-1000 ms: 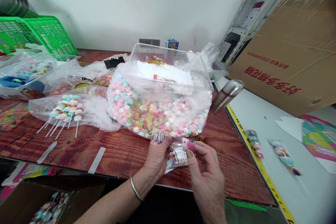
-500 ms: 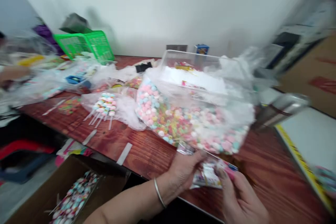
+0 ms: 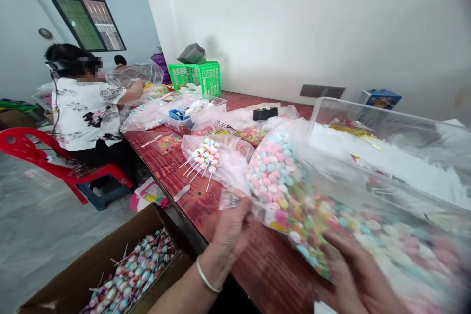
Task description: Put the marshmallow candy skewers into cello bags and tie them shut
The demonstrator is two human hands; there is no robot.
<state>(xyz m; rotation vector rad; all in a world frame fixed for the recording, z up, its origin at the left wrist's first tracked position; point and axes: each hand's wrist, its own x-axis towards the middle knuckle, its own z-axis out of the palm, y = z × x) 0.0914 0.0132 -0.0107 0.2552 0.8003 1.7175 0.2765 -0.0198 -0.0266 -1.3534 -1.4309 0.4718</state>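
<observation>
My left hand [image 3: 232,228], with a silver bangle on its wrist, is closed on a small clear plastic packet [image 3: 262,213] with a pink and yellow print. The packet's crinkled end pokes out past the thumb. My right hand [image 3: 355,267] is slightly blurred, thumb and fingers apart, with nothing visible in it. It is over the near edge of a large clear bag of pastel marshmallows and gummy candies [image 3: 270,169]. Candy skewers on white sticks [image 3: 206,154] rest on a plastic bag left of the packet.
A cardboard box [image 3: 55,274] of candy sticks stands below the wooden table [image 3: 279,260]. A clear bin [image 3: 390,117] sits behind the marshmallow bag. Farther off are a green basket [image 3: 209,78], a red chair [image 3: 40,152] and a seated person [image 3: 84,113] reaching over bags.
The view has swung left, bringing the other person into sight. My right hand has let go of the packet and moved away to the right; my left hand keeps hold of it.
</observation>
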